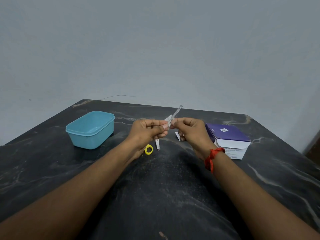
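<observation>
Both hands meet in the air above the middle of the dark marbled surface (164, 187), fingertips almost touching. Far to my left a blue tub (93, 141) stands open, well apart from the work. My left hand (149, 130) is curled, thumb and forefinger pinching the lower end of a slim metal tool (176, 112). Its long axis rises from that pinch up, away from me and a little to the right, so the free tip stands clear above both hands. A small white wipe (168, 117) sits against the shaft just above my left thumb, and my right hand (192, 130) pinches it there, the other fingers folded in. The right hand is therefore the nearer one to the bare length of the shaft, and I judge a stroke with the wipe must run along that slant toward the tip. Below, on the surface, lie a yellow ring (149, 149), a nail clipper (157, 144) and a torn sachet (178, 135); a purple-and-white box (226, 134) stands at the right.
</observation>
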